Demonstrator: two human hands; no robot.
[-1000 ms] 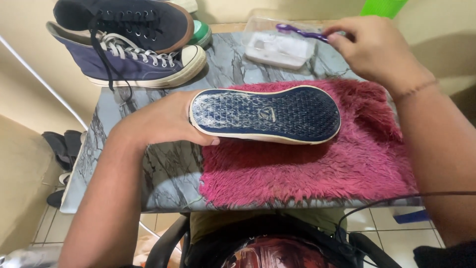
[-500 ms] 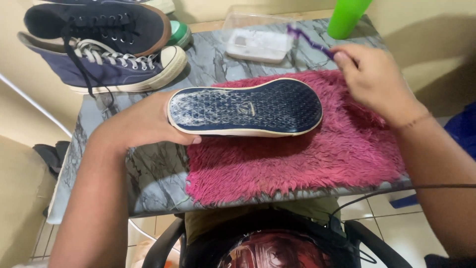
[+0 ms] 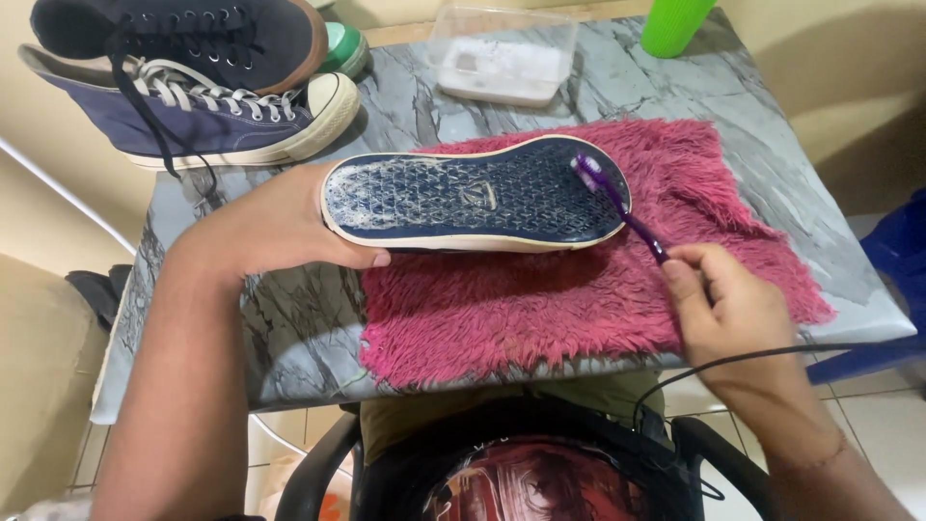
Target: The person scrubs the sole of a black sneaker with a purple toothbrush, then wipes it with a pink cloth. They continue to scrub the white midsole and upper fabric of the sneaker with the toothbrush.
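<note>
Navy shoe [image 3: 473,198], sole up (light, stiff rubber): left hand [image 3: 275,227] fingers clasp heel; right hand [image 3: 738,309] fingers pinch purple toothbrush [image 3: 617,198] at toe.

Bare forearms, no sleeves; thin band on right wrist [image 3: 805,453]; dark clothing at lap.

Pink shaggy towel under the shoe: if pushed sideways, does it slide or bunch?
The pink shaggy towel looks soft and floppy, so it would probably bunch rather than move as a sheet. The glossy marble-pattern tabletop may let it slip. The upturned navy shoe, held by the left hand, likely pins it.
</note>
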